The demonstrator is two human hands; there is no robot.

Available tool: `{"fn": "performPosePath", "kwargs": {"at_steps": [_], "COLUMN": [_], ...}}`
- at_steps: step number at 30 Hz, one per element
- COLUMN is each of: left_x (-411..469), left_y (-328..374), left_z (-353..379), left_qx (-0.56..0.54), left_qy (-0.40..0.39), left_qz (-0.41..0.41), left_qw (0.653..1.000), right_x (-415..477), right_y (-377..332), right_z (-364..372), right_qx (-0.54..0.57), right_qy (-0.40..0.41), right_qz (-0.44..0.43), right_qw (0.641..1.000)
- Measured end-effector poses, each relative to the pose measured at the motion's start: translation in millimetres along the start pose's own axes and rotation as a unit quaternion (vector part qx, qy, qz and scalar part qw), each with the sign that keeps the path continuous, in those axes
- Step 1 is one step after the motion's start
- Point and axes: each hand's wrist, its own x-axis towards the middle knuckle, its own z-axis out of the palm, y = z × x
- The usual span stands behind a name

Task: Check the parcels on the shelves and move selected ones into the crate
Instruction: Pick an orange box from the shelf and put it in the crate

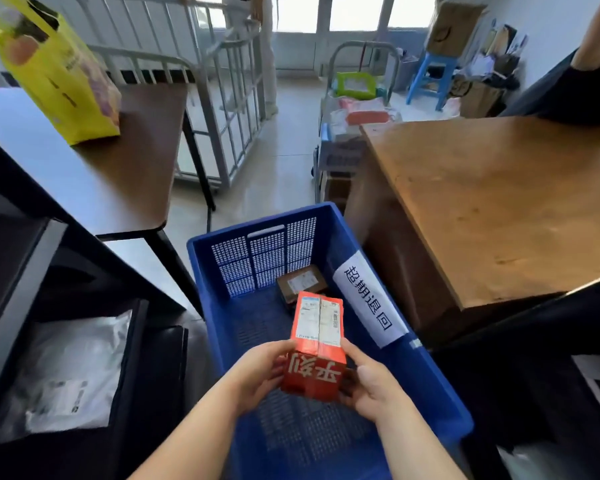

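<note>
above the blue crate (pixel 440 393), left hand (pixel 257 370) and right hand (pixel 371 382) clasp the red parcel (pixel 314 372).

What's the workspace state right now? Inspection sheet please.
Surface: blue crate sits low between dark table and wooden desk; paper label on its right wall.
Job's things: red box held over the crate, shipping label up; brown parcel in the crate's far corner; grey mailer on the left shelf.
Clutter: yellow bag standing on the dark table.
Grippers: left hand and right hand grip the red box's near end from either side.
Cables: nothing seen.
Surroundings: cage cart, loaded trolley, blue stool beyond.
</note>
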Motion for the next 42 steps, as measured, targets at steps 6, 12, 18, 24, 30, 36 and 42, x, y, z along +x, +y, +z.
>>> {"fn": "performPosePath", "kwargs": {"at_steps": [6,12,18,24,30,36,42], "left_x": [89.9,203.1,329.9,438.1,526.5,593.6,634.0], "left_y": [-4.7,-34.5,-81.7,-135.2,-187.7,-223.3,-246.3], "left_z": [2.5,-13.0,-32.9,-49.5,-71.0,-84.8,-82.8], "left_qx": [0.017,0.034,0.050,0.043,0.069,0.085,0.095], "left_qy": [0.010,0.041,0.046,0.042,0.055,0.035,0.058], "left_qz": [-0.023,-0.052,-0.097,-0.110,-0.131,-0.117,-0.081], "left_qw": [1.000,0.997,0.993,0.992,0.987,0.989,0.991], "right_x": [86.3,192.3,311.3,428.4,526.1,594.0,637.7], "right_y": [-8.9,-0.1,32.1,80.8,126.8,151.2,169.1], "right_z": [-13.0,-28.5,-46.7,-62.5,-74.5,-87.0,-93.6], "right_qx": [0.033,0.058,0.092,0.138,0.164,0.166,0.131], "right_qy": [0.004,0.019,0.043,0.068,0.080,0.083,0.096], "right_qz": [0.030,0.047,0.054,0.048,0.034,0.026,0.026], "right_qw": [0.999,0.997,0.993,0.987,0.983,0.982,0.986]}}
